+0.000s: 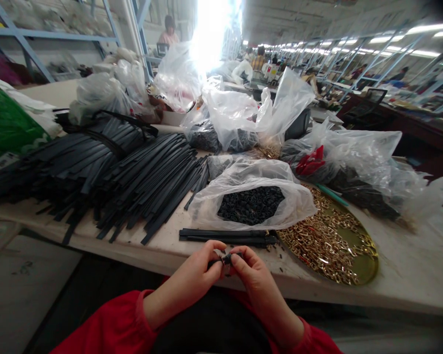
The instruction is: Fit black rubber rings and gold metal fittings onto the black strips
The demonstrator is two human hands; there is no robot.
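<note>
My left hand [197,273] and my right hand [253,275] meet at the table's front edge, both pinched on a small black piece [227,257] held between the fingertips. Just beyond them a few black straps [225,237] lie flat on the table. Behind those sits an open clear plastic bag [251,204] full of small black loops. A gold round tray [365,268] heaped with small gold metal buckles lies to the right of my hands. Red sleeves cover both my forearms.
A large pile of black straps [107,172] covers the table's left half. More clear bags [358,162] of dark parts and a red tool [310,162] lie behind the tray. A green bag [7,120] is at far left. People work in the background.
</note>
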